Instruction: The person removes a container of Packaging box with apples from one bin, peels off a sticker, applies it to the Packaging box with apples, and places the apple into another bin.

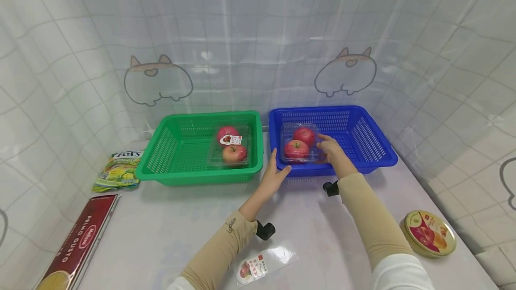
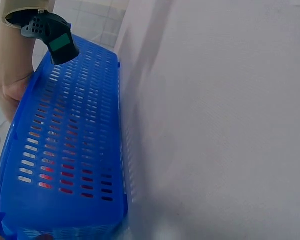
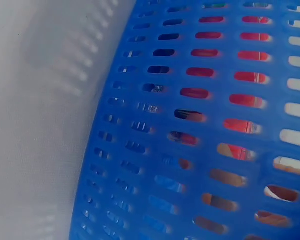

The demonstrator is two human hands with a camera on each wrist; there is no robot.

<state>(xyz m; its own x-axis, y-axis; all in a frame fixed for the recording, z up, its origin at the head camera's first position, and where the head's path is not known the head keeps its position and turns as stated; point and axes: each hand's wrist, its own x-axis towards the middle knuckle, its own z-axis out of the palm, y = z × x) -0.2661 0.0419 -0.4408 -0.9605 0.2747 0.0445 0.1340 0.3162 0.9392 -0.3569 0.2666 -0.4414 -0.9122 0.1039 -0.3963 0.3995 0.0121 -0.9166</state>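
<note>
Blue plastic walls in the apples we are handling: a clear clamshell of two red apples (image 1: 299, 143) sits at the near-left inside the blue basket (image 1: 363, 120). Our right hand (image 1: 331, 149) reaches over the near rim and rests its curled fingers against the pack's right side; whether they truly pinch it we cannot tell. Our left hand (image 1: 275, 174) lies against the basket's near-left corner from outside, fingers straight and together, thumb spread.

Writing we can read: "FOX'S" on the yellow-green sweets bag (image 1: 118, 170) at the left, "PRIMO GUSTO" on the long dark red box (image 1: 78, 241) below it. A loose label (image 1: 264, 263) with red print lies near our left elbow; its text is too small. The second apple pack (image 1: 230, 145) in the green basket (image 1: 173, 147) carries a white tag, unreadable.

The left wrist view shows the blue basket's slotted outer wall (image 2: 65, 150) and bare table beside it; red shows through the slots. The right wrist view sees only that wall (image 3: 200, 125) close up, red and skin tones behind it.

The baskets stand just beside each other against the back curtain. A round tin (image 1: 429, 232) lies at the table's right edge, and open table surface lies between our forearms.
</note>
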